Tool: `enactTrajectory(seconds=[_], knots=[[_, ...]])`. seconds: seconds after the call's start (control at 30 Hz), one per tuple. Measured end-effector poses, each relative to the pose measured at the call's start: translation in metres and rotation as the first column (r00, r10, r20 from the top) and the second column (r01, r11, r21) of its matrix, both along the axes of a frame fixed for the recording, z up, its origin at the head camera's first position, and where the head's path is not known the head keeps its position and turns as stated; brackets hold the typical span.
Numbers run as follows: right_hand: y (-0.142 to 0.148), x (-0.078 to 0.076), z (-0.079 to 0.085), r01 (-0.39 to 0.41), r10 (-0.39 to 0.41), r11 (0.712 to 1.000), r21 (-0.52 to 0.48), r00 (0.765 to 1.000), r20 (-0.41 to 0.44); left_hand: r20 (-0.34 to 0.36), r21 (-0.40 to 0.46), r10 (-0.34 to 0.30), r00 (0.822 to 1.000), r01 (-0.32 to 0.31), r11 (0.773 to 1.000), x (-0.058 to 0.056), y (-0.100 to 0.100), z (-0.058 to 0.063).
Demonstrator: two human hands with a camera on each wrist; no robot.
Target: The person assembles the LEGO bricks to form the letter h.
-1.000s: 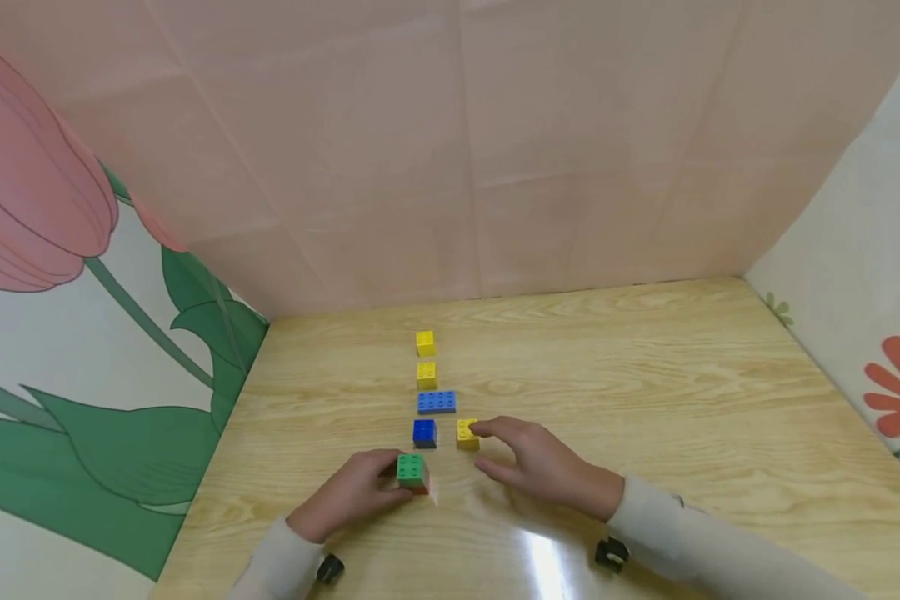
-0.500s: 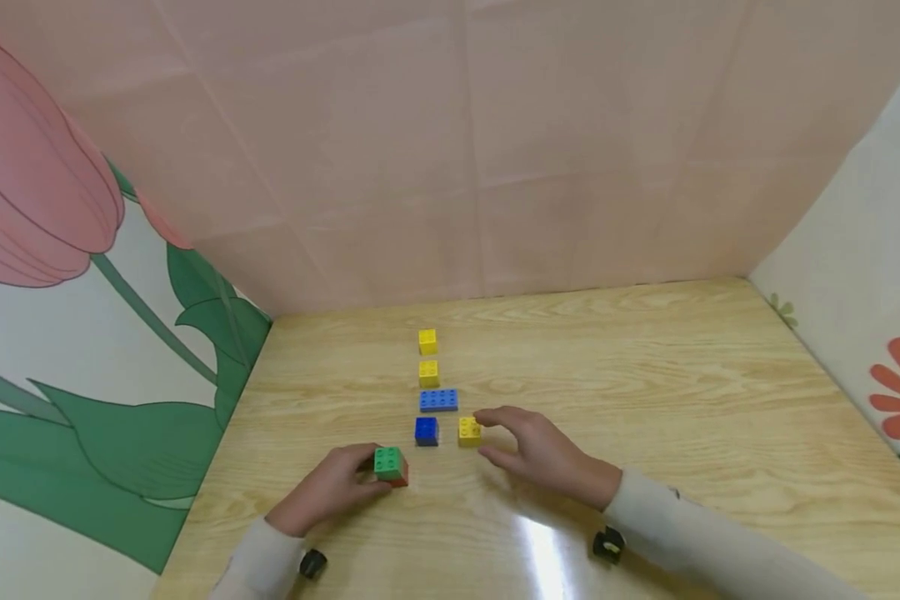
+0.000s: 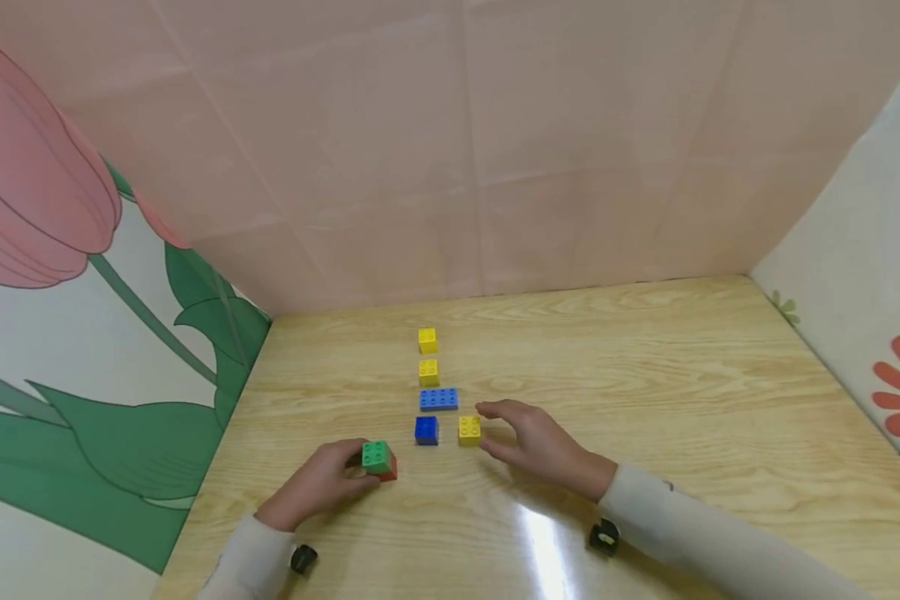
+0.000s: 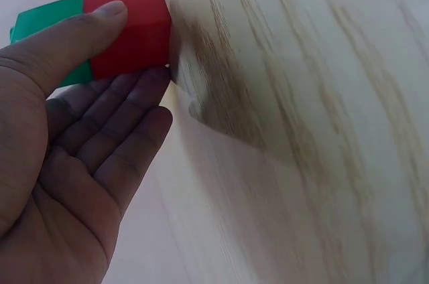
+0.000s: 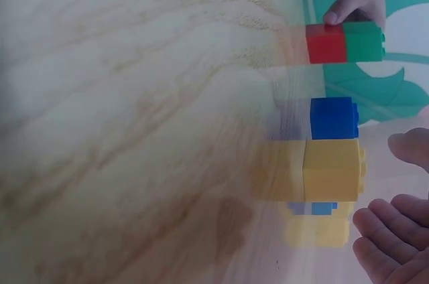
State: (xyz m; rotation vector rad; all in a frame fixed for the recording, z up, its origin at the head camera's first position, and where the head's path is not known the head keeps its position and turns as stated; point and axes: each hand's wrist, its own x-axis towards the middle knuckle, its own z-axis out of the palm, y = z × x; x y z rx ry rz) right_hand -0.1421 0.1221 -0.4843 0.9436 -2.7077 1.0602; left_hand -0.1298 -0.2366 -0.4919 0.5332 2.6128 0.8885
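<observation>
My left hand point(image 3: 318, 483) pinches a two-brick stack between thumb and fingers, a green toy brick point(image 3: 376, 457) on top of a red one point(image 4: 131, 29). Whether the stack rests on the table or hovers just above it I cannot tell. To its right sits a dark blue square brick point(image 3: 426, 431). Beside that is a yellow brick point(image 3: 468, 431), with studs up. My right hand point(image 3: 532, 442) is just right of the yellow brick, thumb and fingers spread and holding nothing; the right wrist view has a gap between that hand point(image 5: 402, 230) and the yellow brick point(image 5: 332, 170).
Behind the dark blue brick lies a longer light blue brick point(image 3: 438, 399). Two more yellow bricks, a nearer one point(image 3: 428, 372) and a farther one point(image 3: 427, 341), continue the row toward the pink back wall point(image 3: 390, 167). All stand on a wood-grain table point(image 3: 645, 375).
My left hand has moved left with the green and red stack, away from the dark blue brick. My right fingertips have drawn back slightly from the yellow brick.
</observation>
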Motion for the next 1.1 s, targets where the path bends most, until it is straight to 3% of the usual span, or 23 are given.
enactTrajectory(seconds=[0.37,0.73,0.97,1.1], knots=[[-0.005,-0.004,-0.006,0.015,-0.016,1.000,0.022,0.998,0.069,0.003,-0.007,0.030,1.000,-0.030,1.000,0.000,-0.009,-0.002],[-0.006,-0.006,-0.012,0.035,-0.038,0.998,0.053,0.997,0.063,0.022,-0.018,0.110,0.994,-0.109,0.994,-0.004,-0.017,-0.002],[-0.007,-0.007,-0.014,0.025,-0.029,0.998,0.053,0.997,0.069,-0.058,-0.005,0.092,0.994,-0.093,0.996,-0.003,-0.023,-0.003],[-0.008,-0.008,-0.016,0.022,-0.024,0.998,0.053,0.999,0.043,-0.050,-0.004,0.104,0.993,-0.104,0.995,-0.003,-0.024,-0.002]])
